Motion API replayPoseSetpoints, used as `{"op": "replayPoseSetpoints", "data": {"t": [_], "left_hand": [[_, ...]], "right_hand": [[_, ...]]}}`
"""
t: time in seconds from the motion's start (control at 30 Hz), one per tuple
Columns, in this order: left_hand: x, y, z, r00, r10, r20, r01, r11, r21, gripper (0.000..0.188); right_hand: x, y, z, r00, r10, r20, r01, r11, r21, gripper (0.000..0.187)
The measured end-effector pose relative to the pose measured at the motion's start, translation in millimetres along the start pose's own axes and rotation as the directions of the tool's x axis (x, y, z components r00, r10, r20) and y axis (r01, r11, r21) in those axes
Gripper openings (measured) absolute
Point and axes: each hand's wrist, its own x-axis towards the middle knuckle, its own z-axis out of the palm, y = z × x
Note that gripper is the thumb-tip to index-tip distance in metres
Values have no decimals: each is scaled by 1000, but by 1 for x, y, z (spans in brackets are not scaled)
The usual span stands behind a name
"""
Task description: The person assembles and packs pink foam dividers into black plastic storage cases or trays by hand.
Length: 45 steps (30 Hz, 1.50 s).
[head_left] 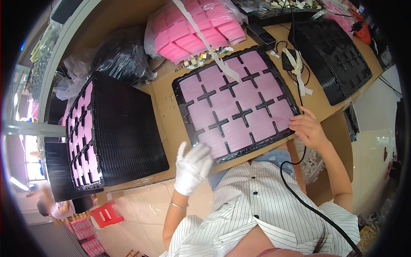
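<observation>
A black plastic tray [250, 148] with cross-shaped dividers lies before me on the cardboard-covered table. Flat pink sheets [246, 95] fill its compartments. My left hand [193, 168], in a white glove, is over the tray's near left corner with thumb and fingers apart; motion blurs the fingertips slightly. I see nothing held in it. Bare, my right hand [309, 129] rests at the tray's right edge near the front corner. Its fingers are spread and bent over the rim, touching the edge of the corner sheet.
At left rises a tall stack of black trays [124, 132], pink sheets in its end tray. More black trays [332, 60] lean at the right. Bagged pink pieces [195, 32] sit behind. A white strip [205, 38] hangs over the tray; a black cable [295, 192] crosses my front.
</observation>
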Motion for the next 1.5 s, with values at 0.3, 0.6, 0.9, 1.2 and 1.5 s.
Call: {"op": "replayPoseSetpoints", "data": {"t": [0.3,0.6,0.9,1.2,1.5], "left_hand": [[9,41,26,771,-557,-310,526,830,-183,53],[5,50,43,781,-564,-269,477,816,-328,46],[-2,47,45,774,-592,-225,463,772,-436,44],[-1,44,48,800,-556,-226,440,799,-409,42],[-1,44,49,813,-535,-232,437,822,-365,41]], "right_hand": [[23,-12,9,897,203,-393,-190,979,71,15],[32,-35,7,825,515,-233,-540,840,-56,41],[61,-35,-5,658,741,133,-752,655,70,48],[39,-13,23,629,777,37,-631,482,607,46],[34,-1,19,580,813,55,-611,388,690,33]]}}
